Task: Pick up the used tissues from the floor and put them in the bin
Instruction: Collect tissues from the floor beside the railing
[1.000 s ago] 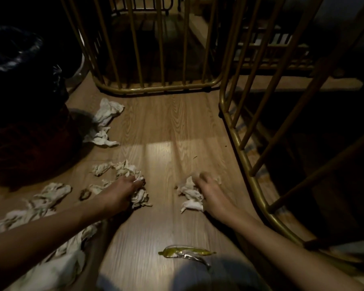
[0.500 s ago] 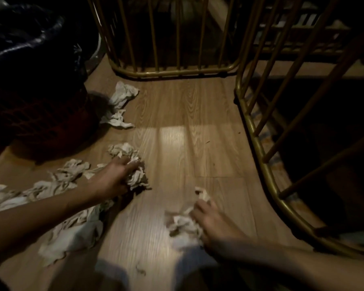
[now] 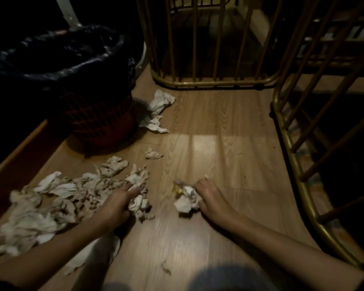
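Note:
Crumpled white tissues lie scattered on the wooden floor. A big heap of tissues spreads across the left. My left hand presses down on the heap's right edge, fingers closed into the paper. My right hand grips a small tissue wad with a yellow scrap in it, low on the floor. The bin, a dark red mesh basket lined with a black bag, stands at the back left. Two loose tissues lie beside its base, and a small tissue piece sits in front.
Gold metal railings fence the floor at the back and along the right. A wooden skirting edge runs along the left. A tiny paper scrap lies near my knees.
The view has shifted so the bin is now fully visible. My right hand dragged its wad nearer and closed on it. My left hand has raked tissues together at the heap's edge.

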A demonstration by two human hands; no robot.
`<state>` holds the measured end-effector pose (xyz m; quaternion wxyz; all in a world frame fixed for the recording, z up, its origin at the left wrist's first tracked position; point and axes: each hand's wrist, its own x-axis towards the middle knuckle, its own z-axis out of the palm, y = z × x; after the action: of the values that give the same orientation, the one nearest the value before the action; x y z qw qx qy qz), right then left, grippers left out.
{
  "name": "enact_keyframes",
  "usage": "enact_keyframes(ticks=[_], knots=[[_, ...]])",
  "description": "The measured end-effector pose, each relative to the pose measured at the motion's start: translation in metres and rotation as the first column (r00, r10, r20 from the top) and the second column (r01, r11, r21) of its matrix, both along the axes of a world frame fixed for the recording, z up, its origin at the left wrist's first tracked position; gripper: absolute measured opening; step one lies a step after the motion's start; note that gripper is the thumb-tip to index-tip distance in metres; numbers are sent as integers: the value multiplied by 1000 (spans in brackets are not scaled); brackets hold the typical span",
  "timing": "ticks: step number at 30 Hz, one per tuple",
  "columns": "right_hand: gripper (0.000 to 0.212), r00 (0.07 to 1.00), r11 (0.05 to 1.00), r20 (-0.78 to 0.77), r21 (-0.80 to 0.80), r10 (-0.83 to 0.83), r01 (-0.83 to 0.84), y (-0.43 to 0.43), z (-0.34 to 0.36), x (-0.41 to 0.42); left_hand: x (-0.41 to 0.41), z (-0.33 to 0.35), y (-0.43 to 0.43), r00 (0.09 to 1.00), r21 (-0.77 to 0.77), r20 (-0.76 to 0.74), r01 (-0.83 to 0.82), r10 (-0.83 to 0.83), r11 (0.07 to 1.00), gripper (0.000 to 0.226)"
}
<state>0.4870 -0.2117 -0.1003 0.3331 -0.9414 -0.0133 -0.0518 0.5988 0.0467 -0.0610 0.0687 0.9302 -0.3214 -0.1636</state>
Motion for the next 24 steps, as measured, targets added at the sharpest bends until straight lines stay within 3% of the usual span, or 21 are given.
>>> enact_keyframes(ticks=[4,7,10,12,16,19,21,24], knots=[[22,994,996,57,22,-93,92,13,21,95,23,27,7,980,-262,60,-166,188,951,65],[24,999,997,24,-58,-46,48,34,30,156,45,39,17,942,-335,112,-264,317,904,63],[30,996,994,-92,-105,9,-19,61,28,186,68,37,25,931,-269,107,-310,349,912,56],[30,989,985,-148,-169,20,-45,78,15,189,80,30,27,930,-175,51,-351,365,920,64],[24,997,983,59,-171,-58,68,100,-11,172,96,13,27,935,-1,-33,-353,353,936,78],[27,991,994,129,-108,32,-18,95,-18,170,106,2,16,939,99,-35,-337,342,936,74],[28,997,999,65,-24,49,-47,81,-14,184,114,-3,9,945,72,3,-326,327,942,58],[25,993,993,108,106,-55,44,53,-4,217,131,-5,1,937,-110,37,-341,347,934,27]])
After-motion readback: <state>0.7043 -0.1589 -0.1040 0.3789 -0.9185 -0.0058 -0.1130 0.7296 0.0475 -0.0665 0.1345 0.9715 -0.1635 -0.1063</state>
